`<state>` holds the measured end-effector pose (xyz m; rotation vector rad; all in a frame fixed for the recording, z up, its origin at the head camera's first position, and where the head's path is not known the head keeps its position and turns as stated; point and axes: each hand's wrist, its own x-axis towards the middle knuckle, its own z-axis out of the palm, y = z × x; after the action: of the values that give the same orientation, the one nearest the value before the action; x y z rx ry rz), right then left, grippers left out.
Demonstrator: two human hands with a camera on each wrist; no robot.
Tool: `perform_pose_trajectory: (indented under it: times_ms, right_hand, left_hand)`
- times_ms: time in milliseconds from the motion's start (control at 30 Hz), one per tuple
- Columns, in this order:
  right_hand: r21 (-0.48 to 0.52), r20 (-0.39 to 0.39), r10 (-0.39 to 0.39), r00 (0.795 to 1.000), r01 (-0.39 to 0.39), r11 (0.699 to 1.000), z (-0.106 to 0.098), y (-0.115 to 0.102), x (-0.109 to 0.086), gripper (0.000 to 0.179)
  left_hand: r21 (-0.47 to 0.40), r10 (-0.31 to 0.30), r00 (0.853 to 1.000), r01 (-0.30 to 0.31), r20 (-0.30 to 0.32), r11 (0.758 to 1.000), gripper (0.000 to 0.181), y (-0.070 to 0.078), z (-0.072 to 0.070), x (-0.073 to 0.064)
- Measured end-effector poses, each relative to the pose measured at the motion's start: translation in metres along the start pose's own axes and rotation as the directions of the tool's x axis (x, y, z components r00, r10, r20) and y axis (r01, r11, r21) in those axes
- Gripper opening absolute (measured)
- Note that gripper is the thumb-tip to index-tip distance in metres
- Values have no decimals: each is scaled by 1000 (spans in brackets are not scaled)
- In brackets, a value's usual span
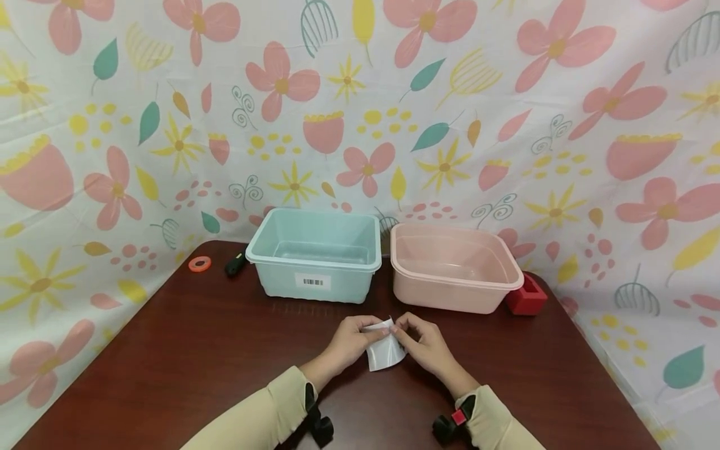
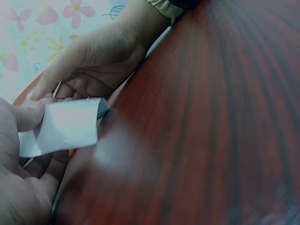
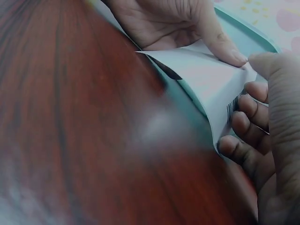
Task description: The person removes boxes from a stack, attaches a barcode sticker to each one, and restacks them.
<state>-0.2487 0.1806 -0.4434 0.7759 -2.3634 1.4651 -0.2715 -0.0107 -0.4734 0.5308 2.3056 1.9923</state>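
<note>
A white barcode label (image 1: 385, 355) is held between both hands above the near middle of the table. My left hand (image 1: 350, 340) pinches its left side, thumb on top. At the upper right corner, my right hand (image 1: 425, 345) pinches the label between thumb and fingers. The right wrist view shows the label (image 3: 206, 77) bent, with printed black bars on the face near the right hand's fingers (image 3: 251, 105). In the left wrist view the label's blank side (image 2: 70, 124) faces the camera, and its free edge curls.
A light blue bin (image 1: 315, 265) with a barcode label (image 1: 312, 281) on its front stands beyond the hands. Right of it is a pink bin (image 1: 450, 294), beside a red tape dispenser (image 1: 527, 297). An orange tape roll (image 1: 199, 264) and a black-handled tool (image 1: 235, 265) lie back left.
</note>
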Motion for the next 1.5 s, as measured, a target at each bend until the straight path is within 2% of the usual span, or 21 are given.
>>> perform_pose_trajectory:
  times_ms: [267,400,567,833,1133,1367,1500]
  right_hand:
    - [32,55,43,998,-45,998,-3,-1,3,16]
    - [37,58,49,997,-51,998,-3,-2,3,16]
    - [36,46,20,999,-22,999,-2,-2,4,17]
    - [40,43,-23,999,21,999,-2,-2,2,16]
    - [-25,19,-57,998,57,998,5,40,-3,18]
    - [4,7,-71,997,71,997,5,45,-3,16]
    - [3,21,-85,996,85,996,5,44,-2,15]
  left_hand:
    - [-46,50,995,-46,91,998,16,6,0,2]
    - [-52,56,993,-51,103,997,17,7,-2,1]
    - [-62,67,992,-61,105,996,19,6,-2,2]
    - [-87,35,992,-25,122,996,19,6,-1,0]
    - [-78,28,991,-18,130,997,21,2,1,-3]
    - [-89,-3,991,15,133,996,21,2,1,-4]
    - [-102,10,989,5,146,995,23,2,0,-4]
